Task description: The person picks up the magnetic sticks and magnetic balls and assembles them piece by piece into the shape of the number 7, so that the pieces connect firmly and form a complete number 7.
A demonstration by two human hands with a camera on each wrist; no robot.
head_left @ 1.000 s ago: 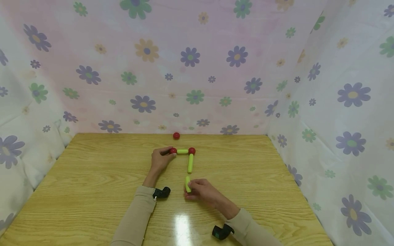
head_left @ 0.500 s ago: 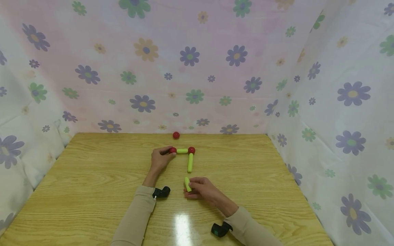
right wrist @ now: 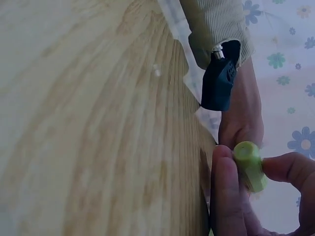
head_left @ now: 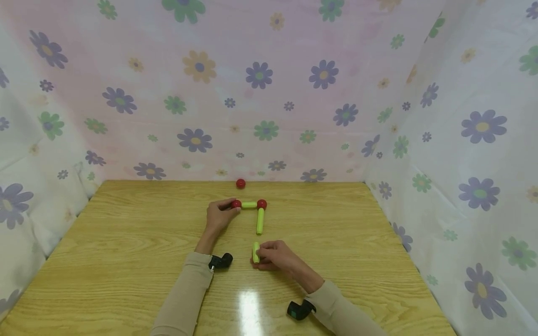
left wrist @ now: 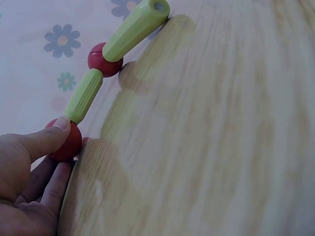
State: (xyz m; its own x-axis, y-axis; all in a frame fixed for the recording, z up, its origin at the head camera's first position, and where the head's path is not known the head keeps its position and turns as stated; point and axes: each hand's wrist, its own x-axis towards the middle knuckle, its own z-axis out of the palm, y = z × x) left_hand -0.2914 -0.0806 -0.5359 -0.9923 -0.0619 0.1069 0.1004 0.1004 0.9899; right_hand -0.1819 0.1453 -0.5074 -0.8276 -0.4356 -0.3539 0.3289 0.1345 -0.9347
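Observation:
My left hand [head_left: 219, 216] pinches a red ball [head_left: 237, 204] between thumb and fingers at the table's far part. From that ball a light green rod [head_left: 249, 205] runs right to a second red ball [head_left: 262, 204]. Another green rod [left wrist: 138, 29] reaches from the second ball toward me; its free end shows a small round grey spot. Nearer to me, my right hand [head_left: 275, 256] pinches a loose green rod [right wrist: 250, 166] between thumb and fingers, apart from the joined pieces.
A third red ball [head_left: 241, 184] lies alone near the table's back edge. Flower-printed cloth [head_left: 269, 93] stands behind the wooden table [head_left: 336, 233] and along both sides. Each wrist wears a black camera [head_left: 221, 261].
The rod in my right hand has turned slightly, from tilted to nearly straight away from me. My left hand and the joined pieces stay in place.

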